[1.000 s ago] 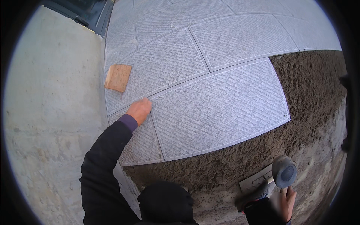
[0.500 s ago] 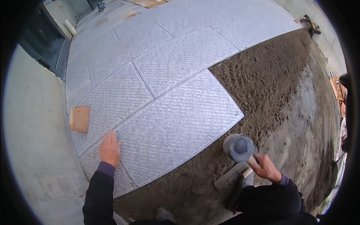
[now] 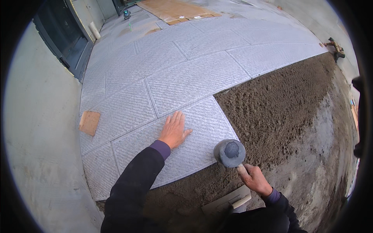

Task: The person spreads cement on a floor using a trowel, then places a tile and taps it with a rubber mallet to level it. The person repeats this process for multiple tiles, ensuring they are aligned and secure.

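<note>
My right hand [image 3: 257, 180] is closed around the handle of a grey rubber mallet [image 3: 230, 153], whose head is over the near right corner of a grey textured paving tile [image 3: 198, 136]. On the upper middle of that tile, near the joint with the row beyond, lies my left hand [image 3: 175, 130], open with its fingers spread. Below the mallet a notched trowel [image 3: 226, 200] with a pale handle lies on the mortar, partly hidden by my clothing.
Rough mortar [image 3: 272, 112] borders the tile on its right and near sides. A tan square piece [image 3: 89, 123] lies on the laid tiles by the left wall [image 3: 42, 128]. Brown sheets [image 3: 171, 9] and a small green-lit device [image 3: 126, 14] are far off. Another person [image 3: 335, 49] crouches at the far right.
My left hand has moved right, from the tile's left joint onto its upper middle. The mallet has shifted left in view, now over the tile's corner. The whole view has shifted too.
</note>
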### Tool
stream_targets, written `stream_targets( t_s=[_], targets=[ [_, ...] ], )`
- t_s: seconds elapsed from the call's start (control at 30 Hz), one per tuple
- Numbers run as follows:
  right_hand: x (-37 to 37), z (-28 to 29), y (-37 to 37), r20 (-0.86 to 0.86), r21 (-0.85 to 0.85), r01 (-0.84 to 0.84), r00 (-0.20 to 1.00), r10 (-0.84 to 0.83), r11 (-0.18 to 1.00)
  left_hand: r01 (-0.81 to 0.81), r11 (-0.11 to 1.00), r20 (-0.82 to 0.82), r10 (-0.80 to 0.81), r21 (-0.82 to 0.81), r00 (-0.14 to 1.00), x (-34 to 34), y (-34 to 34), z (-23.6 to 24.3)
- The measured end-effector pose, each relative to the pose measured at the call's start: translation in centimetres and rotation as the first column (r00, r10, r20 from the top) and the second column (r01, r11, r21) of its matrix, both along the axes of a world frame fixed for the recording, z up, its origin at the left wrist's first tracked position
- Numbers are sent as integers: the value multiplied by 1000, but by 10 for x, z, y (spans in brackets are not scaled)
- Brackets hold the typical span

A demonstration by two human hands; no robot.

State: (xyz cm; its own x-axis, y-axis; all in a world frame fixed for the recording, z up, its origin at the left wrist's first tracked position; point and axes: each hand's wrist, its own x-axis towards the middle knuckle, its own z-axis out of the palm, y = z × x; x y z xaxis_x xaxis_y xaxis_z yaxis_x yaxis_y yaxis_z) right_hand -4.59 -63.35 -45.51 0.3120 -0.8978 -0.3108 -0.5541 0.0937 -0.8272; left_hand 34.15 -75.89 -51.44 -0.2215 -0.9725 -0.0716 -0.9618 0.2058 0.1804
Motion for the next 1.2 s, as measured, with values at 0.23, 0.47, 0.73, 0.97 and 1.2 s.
stream_targets(
  t_s=[0.23, 0.47, 0.73, 0.97, 1.2],
  targets=[
    [-5, 1, -69, 36, -38, 112, 993, -111, 993, -170, 974, -118, 153, -149, 981, -67, -53, -42],
    [30, -20, -141, -51, -207, 44, 997, -56, 977, -178, 965, -135, 153, -195, 979, -67, -52, -47],
    [40, -42, -152, -82, -149, 23, 996, -36, 989, -189, 965, -159, 161, -180, 974, -67, -50, -44],
    [42, -45, -126, -71, -118, 25, 997, -33, 993, -191, 962, -157, 162, -194, 974, -67, -51, -50],
    [48, -45, -102, -84, -133, 51, 994, -62, 990, -186, 964, -169, 154, -191, 973, -65, -50, -50]
  ],
)
